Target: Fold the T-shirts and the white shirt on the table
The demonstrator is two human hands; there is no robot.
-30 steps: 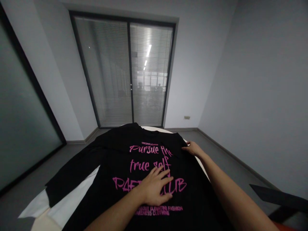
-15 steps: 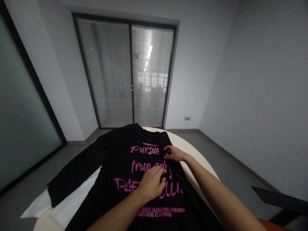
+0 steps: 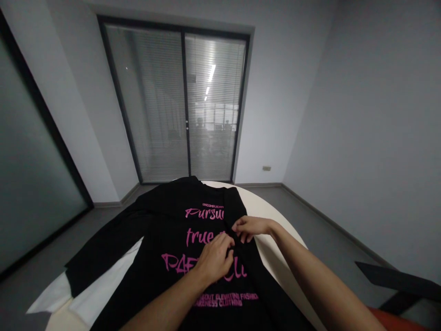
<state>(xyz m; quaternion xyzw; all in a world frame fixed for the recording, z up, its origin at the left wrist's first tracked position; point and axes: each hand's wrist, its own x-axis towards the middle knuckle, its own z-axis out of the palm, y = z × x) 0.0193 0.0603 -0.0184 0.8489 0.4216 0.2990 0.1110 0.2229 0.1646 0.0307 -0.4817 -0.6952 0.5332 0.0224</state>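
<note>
A black shirt [image 3: 155,230] with pink lettering lies spread over a round, pale table [image 3: 272,207]. Its left sleeve, with a white end [image 3: 51,294], reaches toward the table's left edge. The shirt's right side is folded inward over part of the lettering. My left hand [image 3: 217,257] rests on the middle of the print, fingers curled on the cloth near the fold. Just above and right of it, my right hand [image 3: 250,228] pinches the black cloth at the folded edge.
Beyond the table stands a dark-framed glass door [image 3: 186,101] with blinds. A dark flat object [image 3: 396,278] and something red [image 3: 396,319] are at the lower right. Grey walls rise on both sides.
My right hand has moved slightly down, closer to my left hand. The folded right side of the shirt now covers more of the pink lettering. The view has shifted slightly.
</note>
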